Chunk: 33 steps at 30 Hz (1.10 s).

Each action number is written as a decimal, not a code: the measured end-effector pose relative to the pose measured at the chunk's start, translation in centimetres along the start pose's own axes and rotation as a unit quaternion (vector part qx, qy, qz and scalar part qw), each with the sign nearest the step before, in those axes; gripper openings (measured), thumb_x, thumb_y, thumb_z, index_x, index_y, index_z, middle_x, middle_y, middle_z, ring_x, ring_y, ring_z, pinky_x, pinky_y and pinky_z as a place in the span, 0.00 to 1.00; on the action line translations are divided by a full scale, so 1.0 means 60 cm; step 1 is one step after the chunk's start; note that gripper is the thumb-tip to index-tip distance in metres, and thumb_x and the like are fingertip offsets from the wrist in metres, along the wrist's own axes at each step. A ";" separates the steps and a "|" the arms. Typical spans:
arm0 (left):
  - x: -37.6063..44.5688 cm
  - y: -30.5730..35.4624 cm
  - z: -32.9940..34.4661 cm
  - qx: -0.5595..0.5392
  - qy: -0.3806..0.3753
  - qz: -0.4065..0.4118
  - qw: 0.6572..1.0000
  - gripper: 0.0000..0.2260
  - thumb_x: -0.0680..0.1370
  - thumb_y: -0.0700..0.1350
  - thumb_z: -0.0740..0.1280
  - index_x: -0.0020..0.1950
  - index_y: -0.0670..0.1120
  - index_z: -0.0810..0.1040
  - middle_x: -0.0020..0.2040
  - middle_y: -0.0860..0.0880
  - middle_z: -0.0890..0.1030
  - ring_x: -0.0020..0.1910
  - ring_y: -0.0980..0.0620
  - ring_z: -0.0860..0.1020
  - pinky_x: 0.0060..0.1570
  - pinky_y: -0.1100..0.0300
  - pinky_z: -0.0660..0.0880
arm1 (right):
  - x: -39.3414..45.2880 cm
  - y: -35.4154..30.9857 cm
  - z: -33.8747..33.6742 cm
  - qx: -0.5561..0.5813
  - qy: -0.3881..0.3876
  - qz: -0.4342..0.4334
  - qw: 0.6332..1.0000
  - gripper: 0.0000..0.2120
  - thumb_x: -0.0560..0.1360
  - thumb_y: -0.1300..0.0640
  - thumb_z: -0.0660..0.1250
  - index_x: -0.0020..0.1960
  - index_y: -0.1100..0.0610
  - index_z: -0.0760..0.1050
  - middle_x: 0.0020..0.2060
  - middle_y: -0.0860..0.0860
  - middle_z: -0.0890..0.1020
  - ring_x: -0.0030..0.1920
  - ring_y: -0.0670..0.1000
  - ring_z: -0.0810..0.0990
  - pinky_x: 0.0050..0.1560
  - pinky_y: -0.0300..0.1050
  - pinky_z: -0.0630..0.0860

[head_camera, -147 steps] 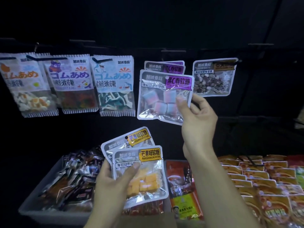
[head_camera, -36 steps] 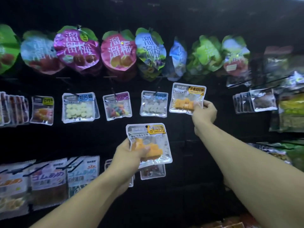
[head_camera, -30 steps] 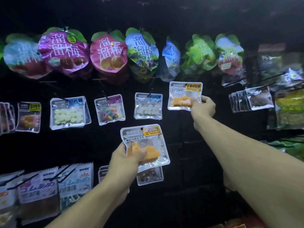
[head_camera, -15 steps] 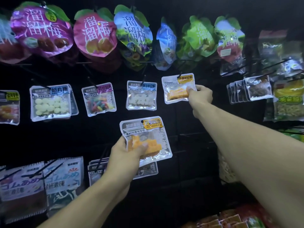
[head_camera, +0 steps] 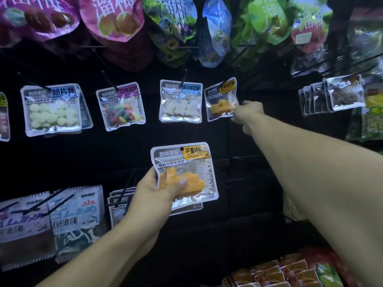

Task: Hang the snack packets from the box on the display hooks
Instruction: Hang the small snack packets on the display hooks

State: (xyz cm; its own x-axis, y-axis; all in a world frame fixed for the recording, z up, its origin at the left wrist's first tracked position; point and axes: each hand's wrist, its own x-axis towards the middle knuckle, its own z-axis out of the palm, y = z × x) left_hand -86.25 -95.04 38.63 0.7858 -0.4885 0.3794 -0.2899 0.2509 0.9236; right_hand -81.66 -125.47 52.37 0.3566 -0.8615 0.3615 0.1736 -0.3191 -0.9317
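My right hand [head_camera: 247, 112] pinches the lower right corner of a small mango candy packet [head_camera: 221, 99] whose top sits at a black display hook [head_camera: 222, 82] in the middle row. My left hand [head_camera: 154, 193] grips a second mango candy packet [head_camera: 185, 175] by its lower left part, held up in front of the dark rack below that row. Its hang hole shows free near the yellow label. The box of packets is out of view.
Hung packets fill the middle row: white coconut candy [head_camera: 180, 101], colourful gummies [head_camera: 120, 106], pale milk tablets [head_camera: 51, 109]. Large plum bags [head_camera: 112, 19] hang above, gummy packets [head_camera: 76, 214] at lower left, clear packets [head_camera: 344, 94] on the right. Orange packets [head_camera: 279, 274] lie at the bottom right.
The view has moved closer to the rack and tilted up. My right hand has pushed its mango packet further up onto the hook. My left hand keeps its packet held below.
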 end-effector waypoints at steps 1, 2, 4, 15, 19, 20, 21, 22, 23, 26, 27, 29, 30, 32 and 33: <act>-0.005 0.001 0.000 -0.006 0.001 -0.002 1.000 0.12 0.83 0.36 0.68 0.63 0.50 0.80 0.50 0.53 0.90 0.46 0.55 0.89 0.41 0.68 0.81 | -0.014 0.006 -0.010 0.001 -0.005 -0.001 1.000 0.19 0.75 0.66 0.71 0.66 0.57 0.80 0.57 0.55 0.85 0.52 0.57 0.87 0.55 0.53 0.86; -0.010 0.003 0.000 -0.013 0.003 -0.006 1.000 0.13 0.83 0.36 0.68 0.64 0.50 0.80 0.51 0.52 0.90 0.47 0.54 0.89 0.46 0.64 0.81 | -0.035 0.013 -0.022 0.005 -0.013 -0.011 1.000 0.15 0.77 0.65 0.71 0.63 0.57 0.81 0.56 0.55 0.85 0.50 0.56 0.87 0.52 0.52 0.86; -0.020 0.011 0.002 -0.022 0.004 -0.009 1.000 0.14 0.83 0.36 0.69 0.65 0.50 0.80 0.53 0.52 0.90 0.51 0.53 0.89 0.49 0.61 0.82 | -0.094 0.026 -0.044 -0.003 -0.047 -0.055 0.997 0.05 0.82 0.57 0.70 0.57 0.55 0.80 0.51 0.54 0.86 0.41 0.51 0.86 0.40 0.45 0.84; -0.004 0.097 0.080 -0.071 -0.007 0.006 0.997 0.09 0.83 0.37 0.70 0.59 0.50 0.82 0.54 0.48 0.90 0.51 0.48 0.89 0.45 0.59 0.83 | -0.281 0.000 -0.154 0.039 -0.262 -0.130 0.955 0.10 0.77 0.50 0.76 0.53 0.55 0.84 0.45 0.52 0.89 0.45 0.51 0.88 0.51 0.49 0.83; 0.031 0.108 0.111 -0.060 0.002 0.010 0.998 0.09 0.81 0.41 0.74 0.60 0.45 0.82 0.55 0.47 0.89 0.53 0.48 0.88 0.56 0.51 0.84 | -0.261 -0.012 -0.181 0.063 -0.201 -0.163 0.964 0.03 0.77 0.57 0.77 0.49 0.55 0.84 0.39 0.49 0.88 0.39 0.44 0.86 0.42 0.37 0.81; 0.042 0.110 0.117 -0.063 0.005 0.007 0.998 0.11 0.80 0.41 0.75 0.61 0.44 0.81 0.56 0.46 0.88 0.54 0.48 0.87 0.57 0.48 0.85 | -0.250 -0.016 -0.185 0.067 -0.175 -0.165 0.968 0.02 0.77 0.58 0.77 0.48 0.55 0.84 0.38 0.49 0.88 0.38 0.43 0.85 0.41 0.37 0.80; 0.050 0.112 0.123 -0.066 0.009 0.005 0.998 0.12 0.80 0.41 0.75 0.61 0.43 0.79 0.57 0.46 0.86 0.54 0.48 0.87 0.54 0.48 0.86 | -0.237 -0.020 -0.186 0.073 -0.150 -0.165 0.972 0.02 0.77 0.58 0.77 0.48 0.54 0.84 0.38 0.48 0.88 0.38 0.43 0.86 0.42 0.38 0.80; 0.059 0.115 0.130 -0.056 0.015 0.012 0.998 0.11 0.80 0.39 0.74 0.61 0.44 0.78 0.57 0.45 0.85 0.54 0.48 0.86 0.50 0.51 0.87 | -0.224 -0.025 -0.186 0.078 -0.125 -0.163 0.976 0.02 0.77 0.58 0.77 0.48 0.54 0.84 0.39 0.48 0.88 0.39 0.44 0.86 0.44 0.40 0.81; 0.069 0.117 0.136 -0.022 0.027 0.034 0.999 0.10 0.81 0.38 0.74 0.60 0.45 0.78 0.56 0.45 0.85 0.53 0.47 0.86 0.46 0.54 0.87 | -0.209 -0.032 -0.185 0.084 -0.104 -0.160 0.978 0.03 0.77 0.57 0.77 0.48 0.53 0.84 0.39 0.48 0.89 0.41 0.46 0.87 0.47 0.43 0.83; 0.101 0.134 0.153 0.109 0.042 0.113 0.987 0.10 0.82 0.38 0.72 0.60 0.48 0.77 0.52 0.47 0.85 0.47 0.46 0.87 0.39 0.56 0.85 | -0.161 -0.054 -0.179 0.088 -0.062 -0.163 0.981 0.06 0.74 0.56 0.79 0.47 0.51 0.83 0.40 0.50 0.89 0.44 0.53 0.89 0.52 0.55 0.85; 0.112 0.144 0.157 0.132 0.033 0.129 0.982 0.11 0.82 0.37 0.72 0.60 0.50 0.76 0.53 0.47 0.85 0.46 0.45 0.87 0.39 0.55 0.85 | -0.145 -0.061 -0.175 0.089 -0.050 -0.168 0.981 0.07 0.74 0.56 0.80 0.47 0.50 0.82 0.40 0.51 0.89 0.44 0.54 0.89 0.52 0.57 0.85; 0.134 0.162 0.162 0.152 0.021 0.137 0.979 0.13 0.82 0.36 0.70 0.63 0.50 0.75 0.54 0.46 0.84 0.48 0.42 0.87 0.41 0.52 0.86 | -0.121 -0.072 -0.166 0.090 -0.027 -0.170 0.981 0.09 0.73 0.55 0.80 0.47 0.49 0.80 0.40 0.51 0.88 0.44 0.53 0.89 0.52 0.56 0.85; 0.142 0.169 0.165 0.162 0.020 0.136 0.977 0.14 0.83 0.36 0.69 0.65 0.50 0.75 0.54 0.46 0.83 0.49 0.42 0.87 0.43 0.50 0.87 | -0.112 -0.076 -0.161 0.090 -0.014 -0.170 0.981 0.10 0.73 0.55 0.80 0.47 0.48 0.80 0.40 0.50 0.88 0.44 0.53 0.88 0.52 0.55 0.85; 0.157 0.169 0.170 0.200 0.016 0.140 0.970 0.17 0.83 0.36 0.68 0.69 0.51 0.73 0.54 0.50 0.83 0.51 0.42 0.86 0.49 0.45 0.86 | -0.096 -0.081 -0.147 0.089 0.012 -0.165 0.982 0.10 0.73 0.56 0.79 0.46 0.47 0.79 0.41 0.48 0.87 0.44 0.51 0.87 0.52 0.52 0.84; 0.162 0.167 0.172 0.225 0.011 0.147 0.963 0.20 0.83 0.37 0.68 0.71 0.54 0.72 0.55 0.53 0.83 0.53 0.43 0.86 0.53 0.42 0.85 | -0.089 -0.083 -0.140 0.091 0.022 -0.162 0.982 0.10 0.73 0.56 0.79 0.46 0.47 0.79 0.41 0.47 0.87 0.44 0.50 0.87 0.52 0.52 0.84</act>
State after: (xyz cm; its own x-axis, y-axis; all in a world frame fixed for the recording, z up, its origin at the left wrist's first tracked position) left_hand -87.15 -105.89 52.12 0.6430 -0.4321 0.6323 -0.7057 -0.0137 0.7084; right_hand -92.13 -122.60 54.76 0.2165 -0.7440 0.6321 0.4338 -0.5068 -0.7450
